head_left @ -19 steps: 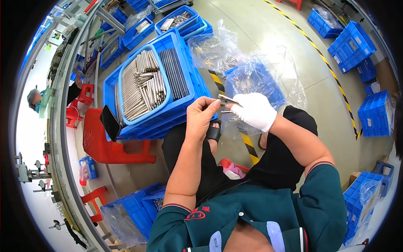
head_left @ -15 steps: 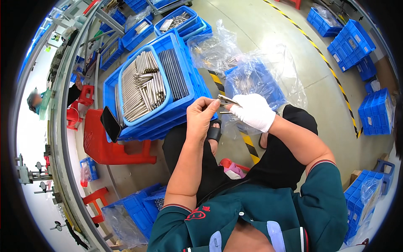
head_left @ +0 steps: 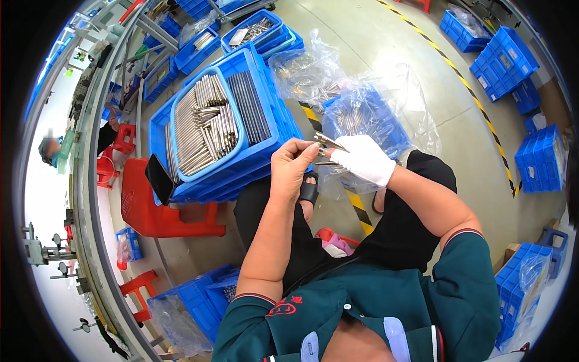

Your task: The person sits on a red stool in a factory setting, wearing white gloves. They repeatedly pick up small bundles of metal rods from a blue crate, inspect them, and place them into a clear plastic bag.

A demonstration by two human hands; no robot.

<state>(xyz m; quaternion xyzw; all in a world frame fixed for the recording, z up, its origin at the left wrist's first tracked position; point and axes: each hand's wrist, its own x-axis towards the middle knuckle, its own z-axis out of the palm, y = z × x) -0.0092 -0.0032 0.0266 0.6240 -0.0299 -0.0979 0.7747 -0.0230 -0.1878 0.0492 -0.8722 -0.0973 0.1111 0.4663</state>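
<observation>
My right hand (head_left: 367,160), in a white glove, is closed around several slim metal rods (head_left: 329,142) whose ends stick out toward the left. My bare left hand (head_left: 291,164) meets them there, its thumb and forefinger pinched at the end of one rod. The fingertips partly hide that end. Both hands are above my knees. To their left, a light blue tray (head_left: 240,143) full of similar shiny rods rests on a stack of blue crates (head_left: 265,158). Darker long rods (head_left: 248,105) lie beside the tray.
Ahead, a blue crate (head_left: 395,136) lined with clear plastic holds more rods. A red stool (head_left: 163,205) stands at left, next to a dark phone-like slab (head_left: 159,179) leaning on the crates. Metal bench framing (head_left: 90,199) runs along the left; blue crates (head_left: 537,160) line the right.
Both hands stay nearly in place. The rods have shifted slightly in the right hand's grasp, and the left fingertips have moved a little to the right.
</observation>
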